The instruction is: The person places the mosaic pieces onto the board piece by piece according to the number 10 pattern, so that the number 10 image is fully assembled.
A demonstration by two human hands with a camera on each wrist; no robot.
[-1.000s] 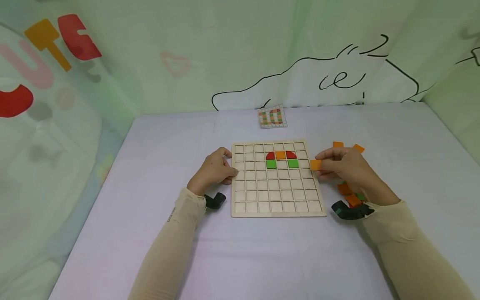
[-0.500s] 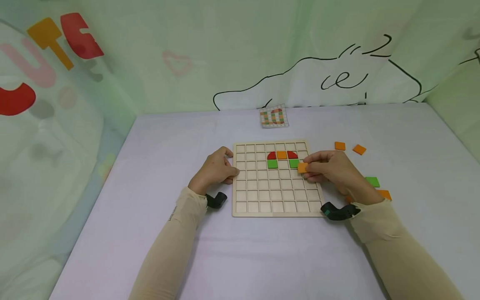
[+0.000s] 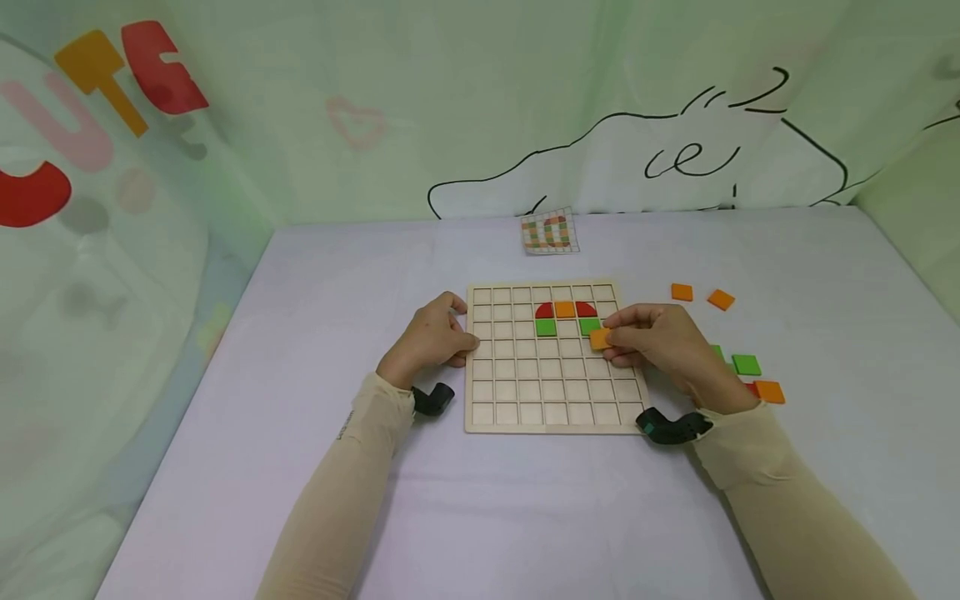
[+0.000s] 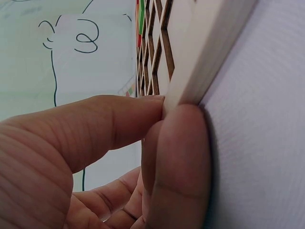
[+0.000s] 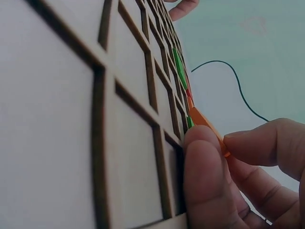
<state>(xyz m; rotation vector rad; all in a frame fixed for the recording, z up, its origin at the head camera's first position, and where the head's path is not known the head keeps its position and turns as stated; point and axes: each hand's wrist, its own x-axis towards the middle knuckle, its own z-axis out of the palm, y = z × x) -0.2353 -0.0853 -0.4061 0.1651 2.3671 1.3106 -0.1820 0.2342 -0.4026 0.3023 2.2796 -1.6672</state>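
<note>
Left hand (image 3: pixel 429 337): grips board (image 3: pixel 550 369) by its left edge | Right hand (image 3: pixel 663 343): pinches orange tile (image 3: pixel 599 339) over board, near green tile (image 3: pixel 589 327) | Patterned card (image 3: pixel 550 232): beyond board

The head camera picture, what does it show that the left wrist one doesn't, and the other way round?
Only the head view shows the right hand pinching an orange square tile, the beige sleeves, a loose green tile and two loose orange tiles.

Only the left wrist view shows the left side face of the wooden grid board.

Both show the left hand gripping that board, red and green pieces on it, and black drawn lines behind.
</note>
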